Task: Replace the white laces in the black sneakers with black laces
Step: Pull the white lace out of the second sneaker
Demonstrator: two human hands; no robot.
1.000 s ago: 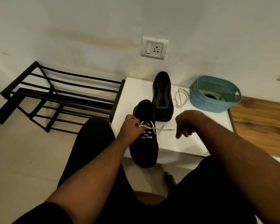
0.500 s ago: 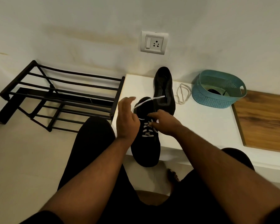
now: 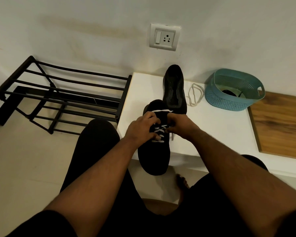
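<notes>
the near black fabric sneaker (image 3: 153, 151) lies on the white tabletop (image 3: 212, 130), its toe hanging over the front edge, still threaded with a white flat lace (image 3: 159, 134). the left hand (image 3: 142, 129) and the right hand (image 3: 181, 125) both curl their fingers round the lace at the eyelets. the second black sneaker (image 3: 175, 89), laceless, lies behind it near the wall, a loose white coiled lace (image 3: 195, 96) just beside it. a teal perforated plastic basket (image 3: 232, 98) holding something black stands to the right.
</notes>
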